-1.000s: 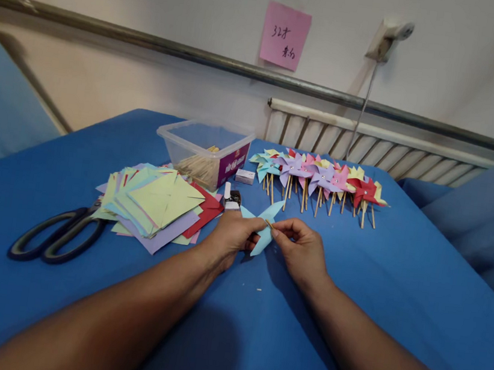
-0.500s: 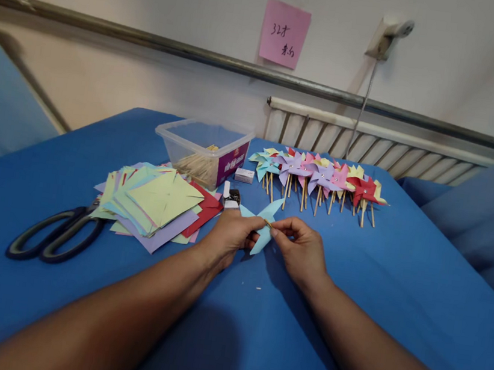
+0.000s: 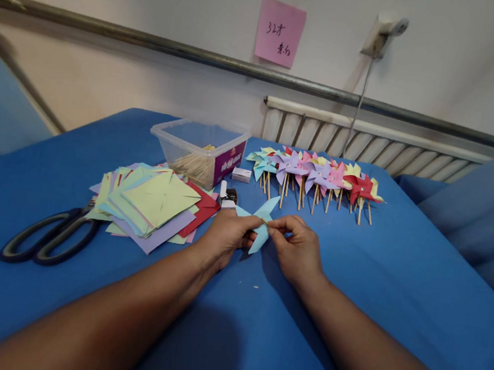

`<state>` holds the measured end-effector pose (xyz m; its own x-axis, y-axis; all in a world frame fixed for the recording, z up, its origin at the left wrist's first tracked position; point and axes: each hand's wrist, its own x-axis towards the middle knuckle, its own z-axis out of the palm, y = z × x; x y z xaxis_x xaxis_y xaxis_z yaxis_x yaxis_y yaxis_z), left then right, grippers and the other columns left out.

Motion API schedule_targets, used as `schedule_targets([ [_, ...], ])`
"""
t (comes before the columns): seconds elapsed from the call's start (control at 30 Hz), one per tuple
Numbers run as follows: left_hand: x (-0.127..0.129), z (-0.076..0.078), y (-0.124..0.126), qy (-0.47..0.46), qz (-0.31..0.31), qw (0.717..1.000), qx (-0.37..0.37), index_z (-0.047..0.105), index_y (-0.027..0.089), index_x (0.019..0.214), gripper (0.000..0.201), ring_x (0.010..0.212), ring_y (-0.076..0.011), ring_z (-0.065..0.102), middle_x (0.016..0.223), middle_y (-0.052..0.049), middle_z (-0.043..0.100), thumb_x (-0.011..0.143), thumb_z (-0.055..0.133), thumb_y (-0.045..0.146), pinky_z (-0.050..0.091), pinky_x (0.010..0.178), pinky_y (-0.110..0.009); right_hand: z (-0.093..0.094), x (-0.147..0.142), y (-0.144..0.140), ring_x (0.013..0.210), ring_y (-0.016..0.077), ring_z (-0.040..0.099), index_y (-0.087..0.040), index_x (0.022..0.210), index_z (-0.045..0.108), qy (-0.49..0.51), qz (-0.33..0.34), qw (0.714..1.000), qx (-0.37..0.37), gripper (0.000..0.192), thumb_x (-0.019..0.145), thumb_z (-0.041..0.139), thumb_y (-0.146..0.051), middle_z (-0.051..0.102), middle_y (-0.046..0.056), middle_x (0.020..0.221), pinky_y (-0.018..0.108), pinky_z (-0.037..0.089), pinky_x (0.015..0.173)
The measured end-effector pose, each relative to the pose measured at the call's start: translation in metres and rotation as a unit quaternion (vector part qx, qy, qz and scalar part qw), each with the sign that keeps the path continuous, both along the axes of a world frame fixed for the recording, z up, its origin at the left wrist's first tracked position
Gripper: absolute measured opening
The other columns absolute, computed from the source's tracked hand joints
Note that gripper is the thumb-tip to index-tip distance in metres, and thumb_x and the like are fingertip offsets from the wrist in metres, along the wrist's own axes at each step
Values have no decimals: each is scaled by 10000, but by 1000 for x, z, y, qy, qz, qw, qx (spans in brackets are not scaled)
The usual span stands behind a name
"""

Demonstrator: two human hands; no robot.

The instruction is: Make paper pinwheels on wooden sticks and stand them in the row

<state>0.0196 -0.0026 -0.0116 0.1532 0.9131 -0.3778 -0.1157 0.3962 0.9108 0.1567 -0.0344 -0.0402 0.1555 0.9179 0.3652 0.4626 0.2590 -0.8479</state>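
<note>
I see left hand (image 3: 224, 236) and right hand (image 3: 295, 249) both pinching light-blue paper pinwheel (image 3: 262, 223) at frame centre, above blue counter (image 3: 232, 329) | thin, light, crease-prone | grip hub, not blades.

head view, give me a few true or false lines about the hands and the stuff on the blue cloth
1. Both hands, left hand and right hand, pinch the light blue pinwheel. True.
2. The scissors lie right of the hands. False: they lie far left.
3. The finished pinwheels lie in a row beyond the hands. True.
4. The paper squares sit inside the plastic box. False: they are stacked on the cloth beside it.
</note>
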Motion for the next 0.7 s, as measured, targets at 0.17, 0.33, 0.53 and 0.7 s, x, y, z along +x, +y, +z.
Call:
schedule_targets([
  [0.17, -1, 0, 0, -17, -3, 1000, 4, 635, 106, 610, 81, 455, -97, 542, 521, -20, 592, 604, 686, 168, 447, 448, -200, 0, 1, 0, 682, 135, 581, -200, 761, 681, 1, 1, 1000, 4, 94, 774, 592, -172, 620, 0, 766, 263, 453, 655],
  [0.33, -2, 0, 1, -30, 1, 1000, 1, 637, 104, 633, 96, 469, -108, 555, 535, -32, 604, 604, 687, 179, 464, 465, -214, 2, 0, -1, 689, 136, 583, -201, 765, 676, -10, 2, 1000, 8, 94, 778, 589, -166, 618, 0, 772, 269, 455, 670],
  [0.53, -2, -1, 2, -22, -4, 1000, 11, 630, 108, 663, 171, 472, -116, 565, 537, -32, 606, 599, 729, 231, 469, 467, -220, 4, -1, -3, 695, 137, 585, -201, 776, 684, -21, 1, 1000, 8, 107, 785, 586, -157, 619, 2, 779, 263, 449, 645],
  [0.7, -2, -3, 2, -15, 2, 1000, 18, 602, 118, 632, 168, 463, -108, 551, 517, -18, 586, 600, 731, 221, 451, 453, -211, 5, 0, -4, 709, 141, 589, -202, 789, 689, -29, 2, 1000, 10, 115, 790, 584, -155, 619, 5, 781, 268, 453, 663],
])
